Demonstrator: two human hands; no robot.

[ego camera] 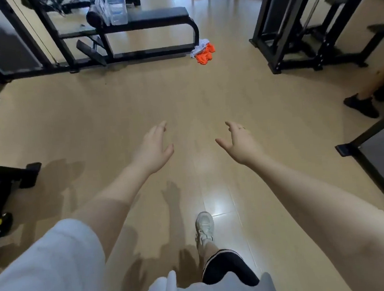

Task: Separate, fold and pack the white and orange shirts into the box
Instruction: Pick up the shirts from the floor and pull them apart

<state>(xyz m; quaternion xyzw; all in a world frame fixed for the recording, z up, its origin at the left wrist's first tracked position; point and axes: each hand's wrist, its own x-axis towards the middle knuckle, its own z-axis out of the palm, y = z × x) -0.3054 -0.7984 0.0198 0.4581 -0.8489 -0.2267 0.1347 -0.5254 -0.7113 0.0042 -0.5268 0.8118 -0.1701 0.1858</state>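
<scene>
Two bare hands hang out in front w/ nothing in either grip. Left hand (153, 148) at approx 10 o'clock from frame centre: fingers straight-ish, relaxed, thumb splayed toward the gap. Right hand (238, 142) at approx 2 o'clock: fingers loosely curved, thumb out, a thin ring on one finger, also holding nothing.

Going left to right across the far side: black padded gym bench (152, 17) at 11 o'clock, carrying a clear plastic box (117, 9) near its left end. Then the crumpled pile of white and orange shirts (203, 51) on the pale wood-look floor (113, 105), at 12 o'clock, just beside the bench's right foot. Black machine frame (292, 32) stands at 1 o'clock, apart from the pile.

Key relation: pile lies well ahead of both hands, nearly dead 12 o'clock, a touch right of the midline, so right hand looks marginally nearer; diff is small. Pile is a lump, slightly longer along the 10–4 line, white on the far-left side, orange near-right; colours overlap, not yet separated.

Judgement: approach step, task barely begun. Next move prob. needs walking fwd + bending before any grasp; the box sits up-left of the pile, approx 10 o'clock from it.
</scene>
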